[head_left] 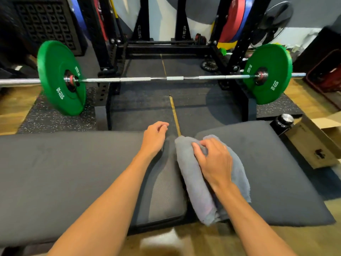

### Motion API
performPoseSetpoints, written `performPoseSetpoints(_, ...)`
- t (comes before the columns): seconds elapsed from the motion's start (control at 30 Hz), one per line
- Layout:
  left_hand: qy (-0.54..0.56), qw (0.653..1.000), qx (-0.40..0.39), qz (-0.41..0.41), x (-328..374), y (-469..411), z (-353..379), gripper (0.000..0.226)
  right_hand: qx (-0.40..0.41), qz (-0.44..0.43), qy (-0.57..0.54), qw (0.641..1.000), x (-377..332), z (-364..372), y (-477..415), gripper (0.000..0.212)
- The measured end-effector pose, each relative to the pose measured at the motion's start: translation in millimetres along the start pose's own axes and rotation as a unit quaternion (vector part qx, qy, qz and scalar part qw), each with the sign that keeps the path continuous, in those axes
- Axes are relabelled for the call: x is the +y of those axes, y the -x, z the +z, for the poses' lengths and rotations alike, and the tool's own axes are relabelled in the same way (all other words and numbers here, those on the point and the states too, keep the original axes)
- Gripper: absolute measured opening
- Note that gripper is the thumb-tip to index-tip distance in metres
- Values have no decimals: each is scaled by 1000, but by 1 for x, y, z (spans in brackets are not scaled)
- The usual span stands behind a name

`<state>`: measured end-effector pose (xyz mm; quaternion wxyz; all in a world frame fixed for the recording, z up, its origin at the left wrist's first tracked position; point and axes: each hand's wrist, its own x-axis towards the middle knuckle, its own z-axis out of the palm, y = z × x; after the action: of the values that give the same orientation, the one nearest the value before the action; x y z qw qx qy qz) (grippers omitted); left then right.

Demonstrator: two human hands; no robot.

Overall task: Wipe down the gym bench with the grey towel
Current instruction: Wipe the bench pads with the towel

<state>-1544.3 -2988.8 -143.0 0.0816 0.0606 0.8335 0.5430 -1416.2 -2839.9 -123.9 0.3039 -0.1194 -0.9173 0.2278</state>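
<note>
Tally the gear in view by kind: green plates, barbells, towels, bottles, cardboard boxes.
Green round 10 kg weight plates: 2
Long steel barbell: 1
Grey cloth towel: 1
Black bottle with silver cap: 1
Brown cardboard box: 1
Total: 6

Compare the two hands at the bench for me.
The right hand grips the grey towel, fingers curled into the cloth. The left hand holds nothing, its fingers loosely curled. The right hand lies on the right part of the bench. The left hand reaches farther forward, by the gap in the middle. Both are bare and palm down.
</note>
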Motion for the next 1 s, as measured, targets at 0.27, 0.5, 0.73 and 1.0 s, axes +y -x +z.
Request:
performPoseSetpoints(0.27,-268,963,-3,19,-48,-19,-95,31,-175,-11,176,969,-91,98,-1,36)
performPoseSetpoints(0.5,-373,921,-2,110,-79,-14,-98,36,-158,-31,240,957,-82,117,-6,42)
performPoseSetpoints(0.73,-387,919,-15,78,-67,-8,-100,34,-157,-16,204,966,-84,65,59,38)
performPoseSetpoints(1.0,-366,922,29,121,-81,-10,-99,31,-137,-11,265,954,-85,103,22,40)
